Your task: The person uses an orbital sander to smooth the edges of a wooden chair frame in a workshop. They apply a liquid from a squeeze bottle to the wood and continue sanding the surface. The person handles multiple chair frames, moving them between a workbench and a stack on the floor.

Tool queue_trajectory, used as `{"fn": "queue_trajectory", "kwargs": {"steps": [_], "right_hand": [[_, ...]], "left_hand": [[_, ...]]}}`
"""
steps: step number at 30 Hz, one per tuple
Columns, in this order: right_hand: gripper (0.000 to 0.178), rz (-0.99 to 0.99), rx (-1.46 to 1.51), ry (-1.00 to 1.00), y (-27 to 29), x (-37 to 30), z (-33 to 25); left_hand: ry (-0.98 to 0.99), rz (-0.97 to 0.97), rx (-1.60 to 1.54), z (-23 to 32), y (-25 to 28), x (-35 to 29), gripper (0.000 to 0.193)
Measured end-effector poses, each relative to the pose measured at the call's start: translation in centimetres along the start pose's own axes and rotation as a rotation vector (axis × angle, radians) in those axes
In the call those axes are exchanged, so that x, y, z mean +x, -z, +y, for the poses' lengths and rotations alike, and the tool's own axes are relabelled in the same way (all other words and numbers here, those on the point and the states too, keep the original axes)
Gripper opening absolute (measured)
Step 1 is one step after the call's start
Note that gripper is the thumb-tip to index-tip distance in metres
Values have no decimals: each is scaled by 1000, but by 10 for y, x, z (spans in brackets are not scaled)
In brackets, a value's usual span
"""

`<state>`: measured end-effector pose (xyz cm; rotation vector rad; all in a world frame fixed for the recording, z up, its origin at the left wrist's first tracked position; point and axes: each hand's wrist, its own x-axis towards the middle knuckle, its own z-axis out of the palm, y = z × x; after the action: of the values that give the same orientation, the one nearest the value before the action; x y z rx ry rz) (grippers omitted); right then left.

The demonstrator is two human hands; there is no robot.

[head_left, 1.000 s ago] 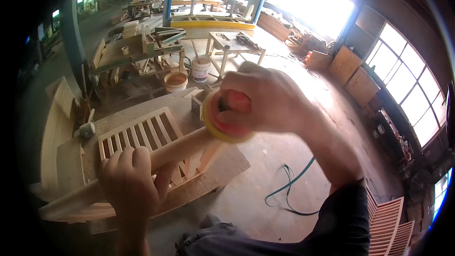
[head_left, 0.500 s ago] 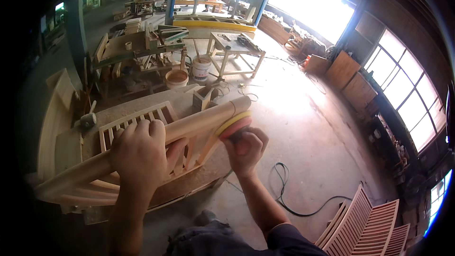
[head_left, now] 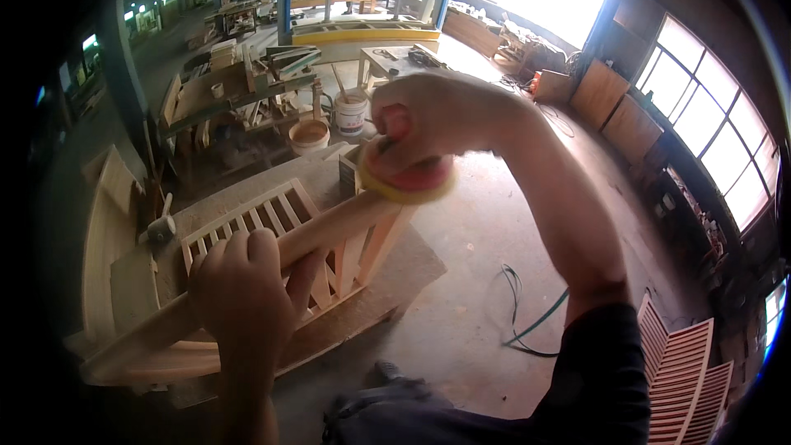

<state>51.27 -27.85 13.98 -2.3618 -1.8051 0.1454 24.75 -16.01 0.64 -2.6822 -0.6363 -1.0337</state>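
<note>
A long wooden rail (head_left: 321,235) of a slatted frame (head_left: 247,222) is lying across the desk (head_left: 395,280) under both hands, the left hand (head_left: 243,297) wrapping around its middle while the right hand (head_left: 437,119) is clutching a yellow sanding pad (head_left: 404,181) pressed onto its far end.

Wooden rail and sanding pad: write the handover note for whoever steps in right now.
Left hand: gripped around the long wooden rail, holding it steady over the slatted frame.
Right hand: holds the round red and yellow sanding pad, pressed on the rail's far end.
Done: cannot tell how much is sanded.
Left: likely the stretch of rail between the pad and the left hand. A green hose lies on the floor.
</note>
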Motion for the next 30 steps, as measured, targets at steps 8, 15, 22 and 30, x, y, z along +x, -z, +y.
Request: {"fn": "queue_trajectory", "kwargs": {"steps": [8,15,22,30], "right_hand": [[58,-817,160,26,-25,121,44],[46,-1064,401,141,-82,148,74],[44,-886,386,215,-43,127,61],[48,-204,35,263,11,32,22]], "left_hand": [[5,8,17,5,-1,2,54],[44,7,-1,7,6,4,58],[83,-7,-12,5,4,3,70],[1,32,2,-1,2,1,60]]}}
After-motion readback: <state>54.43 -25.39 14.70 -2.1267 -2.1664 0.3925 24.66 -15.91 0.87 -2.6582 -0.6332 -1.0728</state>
